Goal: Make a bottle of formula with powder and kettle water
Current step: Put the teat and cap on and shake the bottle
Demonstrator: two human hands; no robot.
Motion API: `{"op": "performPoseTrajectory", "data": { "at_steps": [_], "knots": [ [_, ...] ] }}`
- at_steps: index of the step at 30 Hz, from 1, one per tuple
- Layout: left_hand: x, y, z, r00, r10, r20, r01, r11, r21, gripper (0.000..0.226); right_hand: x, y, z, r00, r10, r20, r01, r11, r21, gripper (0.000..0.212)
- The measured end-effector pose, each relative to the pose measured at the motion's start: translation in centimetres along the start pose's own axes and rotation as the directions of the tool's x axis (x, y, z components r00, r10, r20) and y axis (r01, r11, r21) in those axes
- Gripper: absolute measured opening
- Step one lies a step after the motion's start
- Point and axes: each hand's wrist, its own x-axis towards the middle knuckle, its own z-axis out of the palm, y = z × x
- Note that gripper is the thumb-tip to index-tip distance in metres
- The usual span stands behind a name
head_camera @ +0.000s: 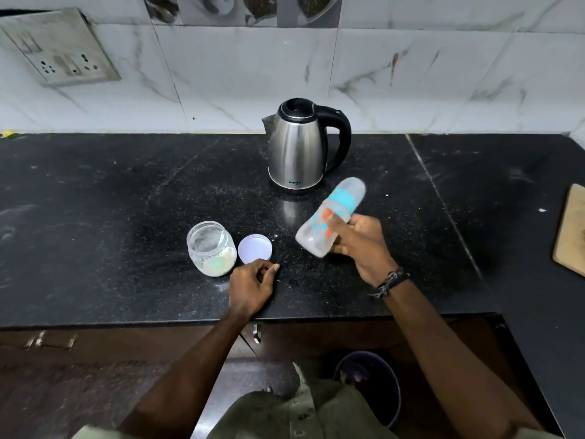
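My right hand [361, 245] grips a clear baby bottle [319, 231] with a blue collar and a cap on top. The bottle is tilted, its top toward the kettle, and it looks blurred. A steel kettle [297, 150] with a black handle stands at the back of the counter, lid shut. At the left of the bottle an open glass jar [211, 248] holds white powder and a spoon or scoop. Its white lid [254, 248] lies flat beside it. My left hand [253, 283] rests on the counter just in front of the lid, fingers loosely curled, holding nothing.
The black stone counter [110, 217] has scattered powder specks near the jar. A wooden board [571, 229] lies at the right edge. A wall socket plate [60, 45] sits up left on the tiles. Below the counter are cabinet handles and a dark bucket [370, 384].
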Motion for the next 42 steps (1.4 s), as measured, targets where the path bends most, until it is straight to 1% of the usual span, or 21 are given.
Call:
{"op": "performPoseTrajectory", "data": {
  "at_steps": [2,5,6,7,9,11,13,15,17,19,21,23,27,28,31,33,35,36,38,40,42],
  "knots": [
    [-0.1,0.0,-0.1,1.000,0.008,0.001,-0.008,1.000,0.001,0.020,-0.2,0.2,-0.2,0.997,-0.003,0.080,0.007,0.999,-0.046,0.017],
    [-0.2,0.1,-0.1,1.000,0.011,-0.011,-0.011,1.000,0.017,0.023,0.0,0.0,0.3,0.997,0.032,-0.068,-0.019,0.983,0.183,0.018],
    [-0.2,0.1,-0.1,1.000,0.009,-0.014,-0.009,1.000,0.022,0.023,0.2,0.1,0.3,0.994,0.028,-0.105,-0.007,0.980,0.197,0.017],
    [-0.2,0.1,-0.1,1.000,0.009,-0.015,-0.008,1.000,0.028,0.024,0.3,0.2,0.3,0.996,0.012,-0.087,0.001,0.989,0.149,0.014],
    [-0.2,0.2,-0.1,1.000,0.014,-0.015,-0.014,0.999,0.039,0.025,-0.1,0.4,0.1,0.997,-0.016,0.073,0.016,1.000,0.002,0.011],
    [-0.2,0.2,-0.2,1.000,0.027,-0.015,-0.026,0.999,0.044,0.025,-0.5,0.4,-0.1,0.987,-0.021,0.159,0.021,1.000,-0.001,0.018],
    [-0.2,0.2,-0.2,0.999,0.028,-0.016,-0.028,0.998,0.056,0.026,-0.4,0.3,0.3,0.999,-0.021,0.050,0.014,0.989,0.146,0.030],
    [-0.2,0.1,-0.1,1.000,0.025,-0.015,-0.024,0.998,0.055,0.026,0.0,0.2,0.6,0.999,-0.001,-0.041,0.008,0.983,0.182,0.029],
    [-0.3,0.1,-0.1,0.999,0.030,-0.021,-0.029,0.998,0.048,0.025,-0.2,0.1,0.6,0.999,0.017,0.032,-0.018,1.000,0.019,0.025],
    [-0.3,0.0,-0.1,0.999,0.035,-0.025,-0.034,0.999,0.042,0.026,-0.4,0.2,0.3,0.994,-0.003,0.110,0.006,1.000,-0.022,0.023],
    [-0.2,-0.1,-0.1,0.999,0.037,-0.029,-0.036,0.998,0.047,0.028,-0.2,0.0,0.4,1.000,-0.012,-0.008,0.013,0.992,0.128,0.031],
    [-0.2,-0.2,0.0,0.999,0.031,-0.031,-0.030,0.998,0.056,0.028,0.3,0.0,0.6,0.993,0.011,-0.119,0.015,0.977,0.214,0.027],
    [-0.3,-0.2,-0.1,0.999,0.045,-0.029,-0.044,0.998,0.053,0.026,0.1,0.4,0.1,0.998,0.022,0.060,-0.020,0.999,-0.041,0.017],
    [-0.3,-0.2,-0.1,0.998,0.050,-0.027,-0.049,0.997,0.055,0.026,0.1,0.4,0.0,0.999,0.007,0.044,-0.006,1.000,-0.007,0.016],
    [-0.3,-0.2,0.0,0.999,0.042,-0.030,-0.040,0.997,0.067,0.027,0.2,0.1,0.4,0.987,0.025,-0.161,0.011,0.975,0.221,0.021],
    [-0.2,-0.3,0.0,0.999,0.044,-0.030,-0.042,0.996,0.073,0.027,0.2,0.4,0.6,0.991,0.027,-0.131,-0.011,0.992,0.125,0.019],
    [-0.2,-0.2,0.0,0.998,0.056,-0.031,-0.053,0.996,0.078,0.027,-0.2,1.1,0.5,1.000,-0.008,0.002,0.008,1.000,0.004,0.021],
    [-0.2,-0.3,0.0,0.998,0.056,-0.030,-0.054,0.995,0.078,0.027,-0.4,1.2,0.6,0.999,-0.036,0.016,0.036,0.999,0.012,0.026],
    [-0.2,-0.3,0.0,0.998,0.049,-0.030,-0.046,0.996,0.077,0.028,-0.2,1.0,0.9,0.993,-0.050,-0.108,0.065,0.988,0.143,0.032],
    [-0.2,-0.2,0.0,0.998,0.043,-0.035,-0.040,0.996,0.083,0.027,0.1,0.8,1.3,0.978,-0.009,-0.210,0.068,0.959,0.275,0.026],
    [-0.2,-0.1,0.0,0.998,0.047,-0.035,-0.044,0.996,0.083,0.027,0.0,0.5,1.3,0.995,-0.016,-0.103,0.033,0.985,0.169,0.018]
  ]
}}
